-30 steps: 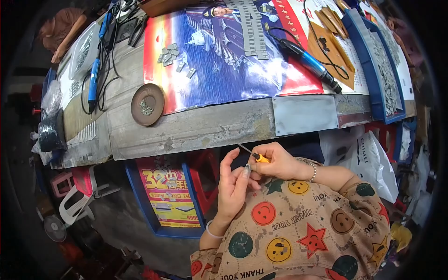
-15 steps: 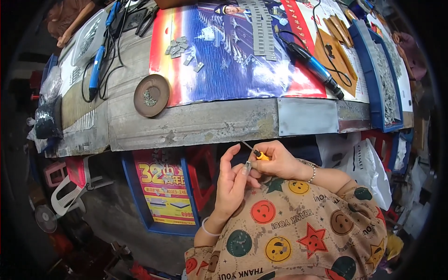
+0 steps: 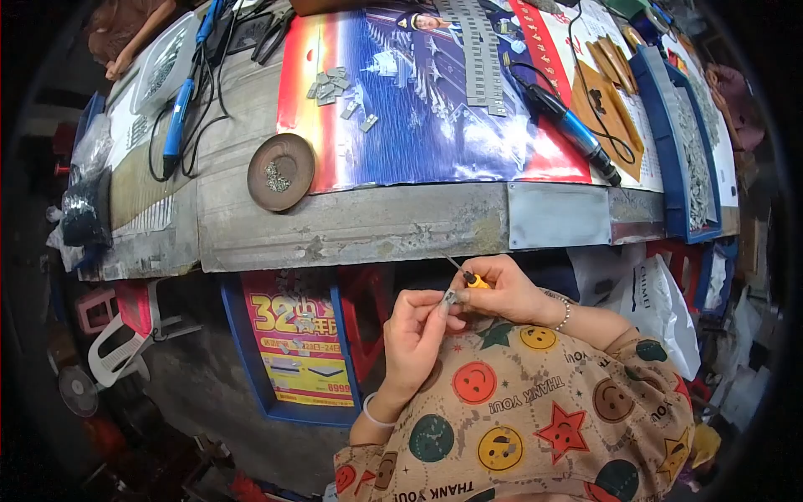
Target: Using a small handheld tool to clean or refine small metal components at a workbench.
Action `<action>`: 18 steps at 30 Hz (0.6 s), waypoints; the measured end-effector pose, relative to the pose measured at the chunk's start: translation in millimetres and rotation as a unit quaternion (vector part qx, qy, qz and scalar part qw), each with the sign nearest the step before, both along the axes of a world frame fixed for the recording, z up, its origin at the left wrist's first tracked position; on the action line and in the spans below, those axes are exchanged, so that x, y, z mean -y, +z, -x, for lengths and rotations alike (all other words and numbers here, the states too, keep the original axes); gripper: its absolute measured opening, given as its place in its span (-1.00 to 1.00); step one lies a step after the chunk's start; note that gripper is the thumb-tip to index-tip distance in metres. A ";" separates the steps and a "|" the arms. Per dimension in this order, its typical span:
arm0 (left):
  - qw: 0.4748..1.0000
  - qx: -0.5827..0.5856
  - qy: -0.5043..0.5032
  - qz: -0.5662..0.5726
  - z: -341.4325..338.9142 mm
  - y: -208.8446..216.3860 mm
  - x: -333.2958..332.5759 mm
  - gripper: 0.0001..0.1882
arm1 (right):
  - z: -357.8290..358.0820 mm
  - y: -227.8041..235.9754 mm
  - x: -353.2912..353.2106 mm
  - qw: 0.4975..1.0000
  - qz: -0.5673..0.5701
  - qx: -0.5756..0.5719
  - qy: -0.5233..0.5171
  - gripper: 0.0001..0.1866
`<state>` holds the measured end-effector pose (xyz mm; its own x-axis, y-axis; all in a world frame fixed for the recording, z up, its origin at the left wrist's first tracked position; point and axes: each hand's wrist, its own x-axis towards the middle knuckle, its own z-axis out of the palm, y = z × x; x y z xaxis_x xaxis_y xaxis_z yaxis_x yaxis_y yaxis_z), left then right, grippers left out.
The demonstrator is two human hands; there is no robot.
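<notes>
In front of my body, just below the bench's near edge, my left hand [image 3: 416, 335] pinches a small grey piece [image 3: 451, 298] between thumb and fingertips. My right hand [image 3: 517, 293] is closed round a small yellow-handled screwdriver [image 3: 477, 281]. Its thin shaft slants up and left toward the bench edge, away from the piece. The right fingertips meet the left ones beside the grey piece, so part of it is hidden. Similar grey rectangular pieces [image 3: 328, 85] lie loose on the poster [image 3: 435, 151], and several more stand in rows [image 3: 481, 71] farther back.
A round brown dish [image 3: 290, 188] with tiny metal parts sits left of the poster. A blue-and-black electric screwdriver [image 3: 577, 134] lies at its right, near a blue bin [image 3: 676, 167] of grey parts. Below the bench is a blue tray [image 3: 266, 393]. Other people sit across the bench.
My left fingers, stretched out before, have curled in round the grey piece. The piece has tilted and moved slightly right. The view has shifted a little.
</notes>
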<state>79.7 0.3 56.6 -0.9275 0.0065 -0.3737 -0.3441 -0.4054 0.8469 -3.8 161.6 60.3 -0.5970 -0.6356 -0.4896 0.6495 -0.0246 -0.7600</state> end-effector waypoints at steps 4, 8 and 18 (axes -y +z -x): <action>0.962 -0.116 -0.024 0.247 -0.1 2.2 3.4 -0.83 | 3.2 0.3 -4.5 1.000 0.023 0.009 -0.003 -0.90; 0.773 -0.404 -0.009 0.489 11.7 -2.2 12.2 -0.70 | 5.6 4.4 -4.1 0.999 0.041 -0.012 -0.014 -0.91; 0.664 -0.537 -0.046 0.518 20.6 0.3 16.7 -0.84 | 9.1 4.3 -6.9 0.989 0.067 -0.130 0.007 -0.86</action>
